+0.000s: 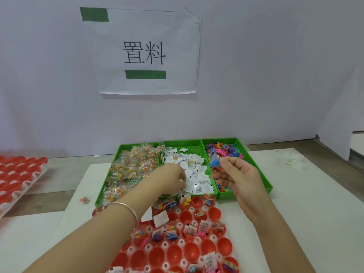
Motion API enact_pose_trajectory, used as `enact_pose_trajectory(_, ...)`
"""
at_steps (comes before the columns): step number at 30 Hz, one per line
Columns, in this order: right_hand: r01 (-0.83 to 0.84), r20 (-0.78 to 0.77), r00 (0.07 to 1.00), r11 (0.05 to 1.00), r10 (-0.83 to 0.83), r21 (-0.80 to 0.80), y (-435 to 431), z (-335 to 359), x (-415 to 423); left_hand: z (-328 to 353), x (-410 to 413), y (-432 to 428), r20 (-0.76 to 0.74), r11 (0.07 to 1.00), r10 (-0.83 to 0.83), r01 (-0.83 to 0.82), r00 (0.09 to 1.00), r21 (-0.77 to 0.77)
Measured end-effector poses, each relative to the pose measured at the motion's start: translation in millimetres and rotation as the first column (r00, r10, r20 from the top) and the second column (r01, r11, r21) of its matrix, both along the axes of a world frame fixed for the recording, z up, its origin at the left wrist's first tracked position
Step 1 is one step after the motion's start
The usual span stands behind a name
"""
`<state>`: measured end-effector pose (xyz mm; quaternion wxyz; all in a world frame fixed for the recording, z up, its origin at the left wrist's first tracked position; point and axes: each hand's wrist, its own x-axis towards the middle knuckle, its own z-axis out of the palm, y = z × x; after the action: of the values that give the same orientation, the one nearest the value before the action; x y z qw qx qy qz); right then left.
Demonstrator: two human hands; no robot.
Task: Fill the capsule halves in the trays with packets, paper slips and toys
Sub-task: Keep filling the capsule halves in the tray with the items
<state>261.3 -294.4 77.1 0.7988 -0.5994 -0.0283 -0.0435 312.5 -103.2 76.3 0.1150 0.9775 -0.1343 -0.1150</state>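
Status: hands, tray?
Left hand in slips, grip hidden. Right hand pinches blue toy. Tray part filled, several halves empty. Left arm crosses tray.

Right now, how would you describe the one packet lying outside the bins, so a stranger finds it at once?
Find the three green bins under the wall sign and take the leftmost bin, heaped with packets. Just left of its near corner, one small colourful packet lies alone on the white mat, outside every bin.

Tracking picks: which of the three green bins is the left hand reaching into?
The middle green plastic bin, holding white paper slips; the left hand reaches into it.
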Motion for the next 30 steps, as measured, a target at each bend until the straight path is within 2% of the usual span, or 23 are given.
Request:
enact_pose_trajectory(3, -0.002, 0.000, 1.000, 1.000, 0.002, -0.011, 0.0, 0.3, 0.6, -6.6, 5.8, -7.4, -0.009, 0.997, 0.031, -0.030, 0.999, 0.069)
enact_pose_trajectory(8, 0.008, -0.003, 1.000, 1.000, -0.008, -0.009, 0.7, 0.5, 1.5, -14.3, 6.1, -9.9, 0.099, 0.996, 0.034, -0.041, 0.995, 0.076)
enact_pose_trajectory(10, -0.003, -0.012, 1.000, 1.000, 0.003, -0.024, 3.9, -1.3, 1.2, -15.9, 3.2, -6.8, 0.137, 0.998, 0.050, -0.054, 0.989, 0.026)
enact_pose_trajectory(13, -0.029, -0.028, 0.999, 0.998, 0.027, -0.064, 9.9, -4.4, 0.2, -12.9, -3.6, 0.9, 0.139, 0.976, 0.132, -0.105, 0.981, -0.190)
enact_pose_trajectory(17, -0.050, -0.045, 0.998, 0.995, 0.047, -0.081, 17.9, -7.3, -2.6, -3.2, -18.7, 6.1, 0.064, 0.862, 0.175, -0.122, 0.982, -0.491)
enact_pose_trajectory(21, -0.094, -0.063, 0.994, 0.994, 0.090, -0.061, 22.1, -9.7, -4.3, 3.5, -39.6, 4.0, -0.151, 0.630, 0.125, -0.196, 0.981, -0.751)
enact_pose_trajectory(24, -0.100, -0.055, 0.994, 0.992, 0.096, -0.072, 24.0, -9.7, -5.7, 6.7, -47.6, 3.2, -0.216, 0.523, 0.100, -0.236, 0.971, -0.819)
enact_pose_trajectory(27, -0.062, -0.014, 0.998, 0.989, 0.060, -0.133, 21.7, -9.8, -5.8, 7.9, -50.4, 4.2, -0.232, 0.486, 0.093, -0.247, 0.968, -0.838)
enact_pose_trajectory(30, -0.116, 0.005, 0.993, 0.979, 0.119, -0.166, 17.6, -7.3, -6.8, 7.4, -50.1, 5.1, -0.198, 0.449, 0.123, -0.233, 0.972, -0.863)
